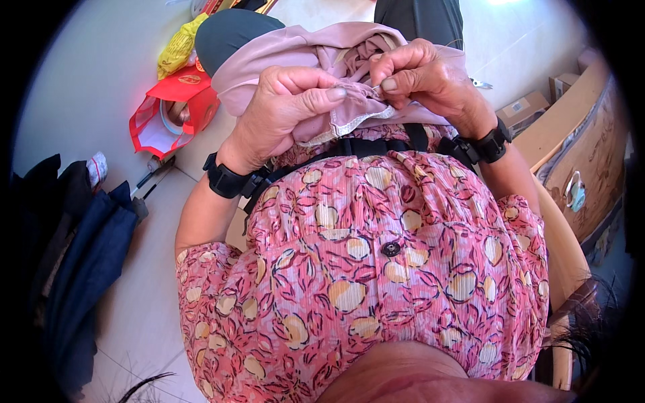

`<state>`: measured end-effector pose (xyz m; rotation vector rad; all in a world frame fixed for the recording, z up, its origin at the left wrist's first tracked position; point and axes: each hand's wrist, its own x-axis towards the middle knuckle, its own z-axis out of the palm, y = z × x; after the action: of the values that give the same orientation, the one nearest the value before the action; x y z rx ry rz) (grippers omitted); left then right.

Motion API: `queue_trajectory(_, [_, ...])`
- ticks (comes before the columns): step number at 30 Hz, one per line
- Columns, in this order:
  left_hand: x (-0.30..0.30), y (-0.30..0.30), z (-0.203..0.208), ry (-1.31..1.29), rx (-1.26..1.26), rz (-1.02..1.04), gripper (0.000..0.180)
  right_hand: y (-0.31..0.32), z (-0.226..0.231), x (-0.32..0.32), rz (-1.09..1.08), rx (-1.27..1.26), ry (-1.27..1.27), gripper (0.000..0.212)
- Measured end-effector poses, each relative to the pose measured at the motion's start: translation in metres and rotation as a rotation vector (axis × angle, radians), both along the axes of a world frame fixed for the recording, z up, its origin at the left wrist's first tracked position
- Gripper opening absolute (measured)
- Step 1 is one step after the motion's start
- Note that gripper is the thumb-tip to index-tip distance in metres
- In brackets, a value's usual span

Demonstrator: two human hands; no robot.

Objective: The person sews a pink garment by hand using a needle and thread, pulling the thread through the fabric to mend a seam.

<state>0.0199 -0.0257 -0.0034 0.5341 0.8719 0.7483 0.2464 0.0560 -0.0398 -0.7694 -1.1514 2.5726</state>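
Note:
A dusty-pink cloth garment (265, 57) lies bunched across my lap, with a whitish edging along its near hem. On the left side, my left hand (279, 111) pinches a gathered fold of it between thumb and forefinger. Close beside, my right hand (430, 80) is closed in a pinch at the same fold. A thin, shiny, needle-like sliver shows at the right fingertips, too small to make out surely. Both wrists wear black bands. Past the right hand, the metal tip of what looks like scissors (481, 84) sticks out.
To the left on the tiled floor stand a red bag (195, 101) with a round container inside and a yellow plastic bag (180, 47). Dark blue clothing (87, 262) hangs at the lower left. Cardboard boxes (523, 109) and a wooden panel (584, 148) stand at right.

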Motion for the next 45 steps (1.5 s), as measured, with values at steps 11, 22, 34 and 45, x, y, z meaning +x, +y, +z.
queue_trajectory(11, [0.006, -0.001, -0.013, -0.144, -0.079, 0.126, 0.014, -0.003, -0.016, 0.001, -0.046, -0.148, 0.096, 0.014])
queue_trajectory(22, [0.004, -0.002, -0.021, -0.168, -0.06, 0.116, 0.015, -0.006, -0.015, -0.002, -0.075, -0.202, 0.159, 0.012])
queue_trajectory(34, [0.013, 0.003, -0.013, -0.151, -0.065, 0.156, 0.017, -0.004, -0.001, -0.007, -0.052, -0.085, -0.014, 0.011])
queue_trajectory(45, [0.01, 0.003, -0.017, -0.258, -0.108, 0.291, 0.011, 0.014, 0.023, 0.0, -0.252, 0.845, -0.457, 0.021])
